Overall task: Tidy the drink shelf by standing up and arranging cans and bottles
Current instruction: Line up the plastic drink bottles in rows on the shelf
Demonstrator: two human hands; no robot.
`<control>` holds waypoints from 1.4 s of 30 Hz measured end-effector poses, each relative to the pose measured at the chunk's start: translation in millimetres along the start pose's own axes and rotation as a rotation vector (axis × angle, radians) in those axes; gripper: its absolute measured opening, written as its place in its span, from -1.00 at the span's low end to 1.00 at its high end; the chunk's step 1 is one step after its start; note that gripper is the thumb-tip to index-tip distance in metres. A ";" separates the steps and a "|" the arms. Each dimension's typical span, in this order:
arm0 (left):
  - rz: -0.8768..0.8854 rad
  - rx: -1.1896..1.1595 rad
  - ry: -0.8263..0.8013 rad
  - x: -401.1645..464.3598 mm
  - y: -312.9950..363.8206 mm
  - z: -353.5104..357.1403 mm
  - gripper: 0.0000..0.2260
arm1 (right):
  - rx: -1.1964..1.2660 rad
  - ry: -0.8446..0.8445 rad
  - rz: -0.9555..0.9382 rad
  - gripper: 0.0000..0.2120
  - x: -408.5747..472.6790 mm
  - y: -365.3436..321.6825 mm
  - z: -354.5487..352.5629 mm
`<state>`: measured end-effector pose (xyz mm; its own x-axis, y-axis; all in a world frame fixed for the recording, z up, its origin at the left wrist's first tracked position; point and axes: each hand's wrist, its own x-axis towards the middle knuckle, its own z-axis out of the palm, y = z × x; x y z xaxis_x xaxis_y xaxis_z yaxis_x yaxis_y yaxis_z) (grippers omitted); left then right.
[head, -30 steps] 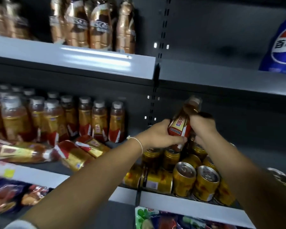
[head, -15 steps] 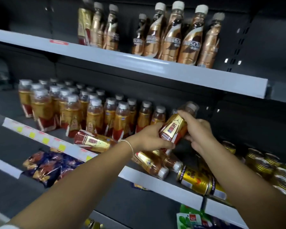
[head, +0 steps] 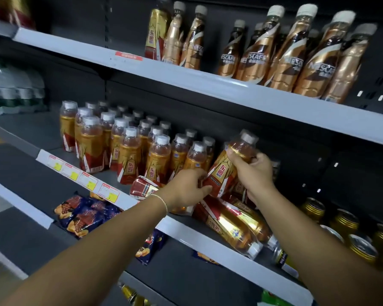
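A gold-and-red labelled bottle (head: 224, 168) with a white cap is tilted to the right above the middle shelf (head: 208, 234). My right hand (head: 253, 171) grips its upper body near the neck. My left hand (head: 189, 187) holds its red base. Just left of it stand several rows of upright bottles (head: 128, 151) of the same kind. Below my hands, fallen bottles (head: 232, 226) lie on their sides near the shelf's front edge, and another fallen bottle (head: 143, 187) lies left of my left wrist.
Gold cans (head: 345, 224) stand upright at the right of the middle shelf, one lying can (head: 282, 257) near the edge. Bronze coffee bottles (head: 274, 54) line the upper shelf. Snack bags (head: 84, 215) fill the lower shelf. Wrapped water packs (head: 11, 89) sit at far left.
The view has swung left and closer to the bottle rows. Both hands have carried the bottle left, toward the standing row, still tilted.
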<state>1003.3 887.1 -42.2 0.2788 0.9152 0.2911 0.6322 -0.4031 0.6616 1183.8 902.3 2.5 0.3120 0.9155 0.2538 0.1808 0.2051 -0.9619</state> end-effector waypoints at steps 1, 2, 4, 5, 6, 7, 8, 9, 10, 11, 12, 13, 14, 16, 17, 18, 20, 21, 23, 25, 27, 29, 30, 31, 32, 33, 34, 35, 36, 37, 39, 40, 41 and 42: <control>0.000 0.016 -0.003 1.9 -3.1 -0.7 -0.63 | -0.010 -0.011 -0.008 -0.61 4.8 3.4 3.7; 0.001 0.031 -0.001 4.3 -5.8 -1.5 -0.64 | -0.025 -0.020 -0.018 -0.63 9.9 6.7 7.1; 0.006 0.067 0.006 10.4 -9.9 -2.7 -0.65 | -0.065 -0.028 -0.036 -0.67 22.0 12.9 13.5; 0.011 0.086 0.005 13.7 -11.3 -3.0 -0.67 | -0.083 -0.030 -0.038 -0.68 28.5 16.4 16.0; 0.016 0.103 0.000 16.7 -12.3 -2.8 -0.70 | -0.099 -0.032 -0.036 -0.68 34.7 19.9 18.8; 0.023 0.121 -0.004 19.7 -13.7 -2.0 -0.72 | -0.113 -0.037 -0.037 -0.67 40.2 24.0 21.7; 0.029 0.144 -0.009 21.3 -14.6 -1.0 -0.75 | -0.131 -0.044 -0.043 -0.66 43.5 27.9 23.9; 0.035 0.174 -0.011 24.9 -16.1 1.4 -0.75 | -0.149 -0.058 -0.048 -0.64 48.4 32.9 26.2; 0.034 0.205 -0.017 26.9 -16.9 3.5 -0.72 | -0.172 -0.074 -0.059 -0.61 51.6 37.3 28.4; 0.032 0.232 -0.028 28.3 -17.7 5.8 -0.69 | -0.194 -0.094 -0.072 -0.57 54.1 41.6 30.1; 0.027 0.255 -0.044 30.9 -18.5 8.2 -0.68 | -0.213 -0.111 -0.082 -0.53 58.0 46.8 31.5; 0.033 0.274 -0.058 33.5 -19.7 10.7 -0.70 | -0.230 -0.125 -0.086 -0.52 61.6 51.6 33.1; 0.040 0.291 -0.069 35.9 -21.1 12.6 -0.75 | -0.247 -0.135 -0.085 -0.57 64.4 56.4 34.5; 0.046 0.305 -0.079 39.7 -23.8 14.8 -0.78 | -0.270 -0.140 -0.078 -0.69 68.2 65.1 36.9; 0.050 0.298 -0.079 40.8 -25.2 15.6 -0.77 | -0.276 -0.137 -0.076 -0.70 69.0 68.9 37.9; 0.055 0.292 -0.077 41.8 -26.7 16.4 -0.77 | -0.276 -0.133 -0.071 -0.69 69.2 72.3 39.0; 0.072 0.291 -0.084 42.9 -30.2 18.0 -0.77 | -0.274 -0.124 -0.066 -0.70 68.8 77.7 41.2; 0.080 0.292 -0.097 43.3 -32.0 19.1 -0.77 | -0.280 -0.117 -0.068 -0.71 68.7 79.7 42.1; 0.095 0.278 -0.124 42.6 -36.2 21.5 -0.77 | -0.282 -0.104 -0.063 -0.72 67.5 83.1 44.1; 0.119 0.251 -0.133 39.9 -40.4 24.6 -0.78 | -0.307 -0.095 -0.046 -0.61 64.2 85.4 45.7; 0.142 0.227 -0.135 36.9 -43.6 27.2 -0.76 | -0.333 -0.085 -0.033 -0.44 61.2 87.3 46.8; 0.162 0.216 -0.140 35.9 -45.7 27.9 -0.75 | -0.343 -0.078 -0.043 -0.42 59.0 87.1 47.6; 0.172 0.212 -0.144 36.1 -46.3 27.6 -0.74 | -0.350 -0.077 -0.049 -0.43 57.9 86.4 47.8; 0.183 0.208 -0.149 36.4 -46.8 27.3 -0.74 | -0.359 -0.078 -0.053 -0.43 56.9 85.6 47.7; 0.194 0.209 -0.157 36.5 -47.1 26.6 -0.74 | -0.369 -0.079 -0.056 -0.42 55.5 84.4 47.8; 0.207 0.213 -0.164 36.5 -47.2 25.8 -0.74 | -0.376 -0.078 -0.056 -0.42 54.2 83.4 48.0; 0.221 0.219 -0.168 36.5 -47.1 24.8 -0.74 | -0.377 -0.076 -0.050 -0.43 52.6 81.8 47.9; 0.237 0.219 -0.168 36.7 -46.7 23.8 -0.74 | -0.369 -0.077 -0.045 -0.46 50.7 79.9 47.3; 0.254 0.216 -0.164 36.8 -45.6 22.6 -0.76 | -0.359 -0.081 -0.039 -0.49 48.0 76.9 46.3; 0.274 0.209 -0.155 37.1 -43.8 21.4 -0.77 | -0.353 -0.087 -0.037 -0.47 44.9 73.3 44.8; 0.310 0.198 -0.126 37.5 -38.0 19.6 -0.79 | -0.356 -0.072 -0.030 -0.31 36.8 63.7 37.9; 0.326 0.190 -0.106 37.2 -33.8 19.7 -0.79 | -0.363 -0.045 -0.023 -0.27 32.0 57.7 31.4; 0.346 0.177 -0.081 36.4 -28.5 20.8 -0.79 | -0.365 -0.012 -0.020 -0.28 27.0 51.5 22.8; 0.369 0.160 -0.055 35.4 -22.0 23.0 -0.79 | -0.360 0.022 -0.021 -0.35 21.3 45.4 12.0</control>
<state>1015.9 928.4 -62.3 0.5439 0.7094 0.4482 0.5860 -0.7034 0.4022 1187.5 935.2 -37.0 0.3239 0.9040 0.2789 0.5028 0.0853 -0.8602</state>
